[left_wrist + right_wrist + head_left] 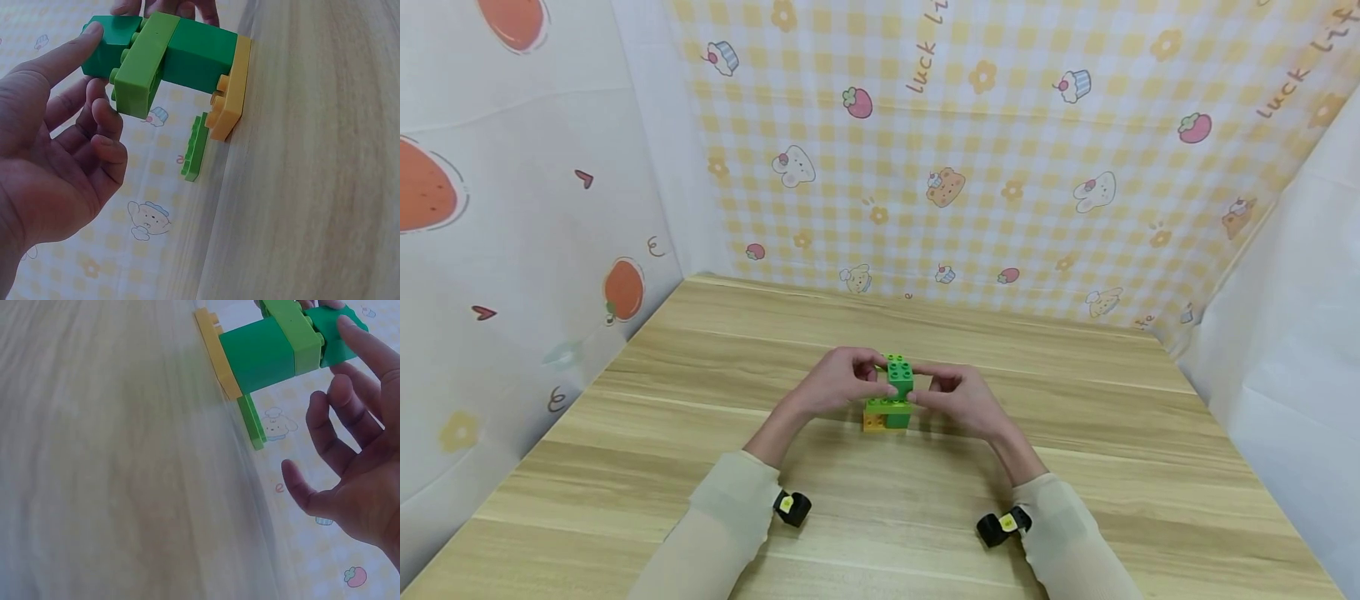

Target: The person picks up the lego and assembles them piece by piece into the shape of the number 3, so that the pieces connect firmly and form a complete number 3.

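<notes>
A small tower of toy building bricks stands on the wooden table between both hands. Its base is an orange-yellow plate (232, 94), topped by a dark green brick (201, 53) and, across that, a lime green brick (144, 69) that juts out to the left. At the top sits another dark green brick (900, 381). My left hand (842, 383) pinches this top brick from the left, thumb on its near side. From the right, my right hand (961, 402) holds the same brick with thumb and forefinger. The other fingers of both hands are loosely bent beside the tower.
Behind the tower, a separate lime green piece (195, 147) lies on the table (1060, 400). A checked cloth wall (970, 233) rises at the table's back edge, with white cloth sides (550, 225) at left and right.
</notes>
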Demonstrator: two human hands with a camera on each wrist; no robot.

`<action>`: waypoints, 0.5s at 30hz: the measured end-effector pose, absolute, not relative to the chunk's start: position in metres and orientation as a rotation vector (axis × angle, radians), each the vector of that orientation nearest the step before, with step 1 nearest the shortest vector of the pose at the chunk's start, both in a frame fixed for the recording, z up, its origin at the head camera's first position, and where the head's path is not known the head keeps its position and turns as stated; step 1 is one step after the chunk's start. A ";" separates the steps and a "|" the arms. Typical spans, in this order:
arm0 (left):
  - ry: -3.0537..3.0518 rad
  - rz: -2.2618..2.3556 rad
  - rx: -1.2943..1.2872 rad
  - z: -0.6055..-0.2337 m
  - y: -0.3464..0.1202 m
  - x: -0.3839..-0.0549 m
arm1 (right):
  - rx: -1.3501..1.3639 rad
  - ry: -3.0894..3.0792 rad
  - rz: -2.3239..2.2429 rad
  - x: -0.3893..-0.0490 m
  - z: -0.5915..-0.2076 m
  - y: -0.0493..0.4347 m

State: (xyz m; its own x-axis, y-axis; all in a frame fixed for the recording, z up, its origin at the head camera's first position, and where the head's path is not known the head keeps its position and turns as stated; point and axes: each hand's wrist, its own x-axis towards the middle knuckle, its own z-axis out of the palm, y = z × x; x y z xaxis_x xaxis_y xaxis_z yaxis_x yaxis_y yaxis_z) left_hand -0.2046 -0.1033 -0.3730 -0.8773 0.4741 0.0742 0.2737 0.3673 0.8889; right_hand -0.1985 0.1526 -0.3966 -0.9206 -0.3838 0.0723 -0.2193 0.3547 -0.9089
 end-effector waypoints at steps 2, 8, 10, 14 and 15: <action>2.434 1.512 0.683 -0.373 -0.103 -0.204 | -0.559 2.463 -1.634 -0.198 -0.396 0.152; 2.447 1.487 0.687 -0.374 -0.102 -0.205 | -0.589 2.455 -1.701 -0.198 -0.395 0.150; 2.450 1.482 0.692 -0.375 -0.101 -0.205 | -0.594 2.443 -1.718 -0.198 -0.395 0.150; 2.453 1.474 0.706 -0.375 -0.101 -0.205 | -0.588 2.442 -1.729 -0.197 -0.394 0.150; 2.452 1.472 0.709 -0.376 -0.101 -0.205 | -0.586 2.447 -1.727 -0.197 -0.394 0.150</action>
State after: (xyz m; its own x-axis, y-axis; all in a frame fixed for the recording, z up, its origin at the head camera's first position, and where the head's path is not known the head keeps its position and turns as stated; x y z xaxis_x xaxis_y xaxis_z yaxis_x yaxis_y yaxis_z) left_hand -0.2055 -0.1013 -0.3756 -0.8662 0.4938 0.0767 0.2998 0.3908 0.8703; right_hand -0.1970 0.1499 -0.3944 -0.9223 -0.3583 0.1452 -0.2567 0.2868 -0.9230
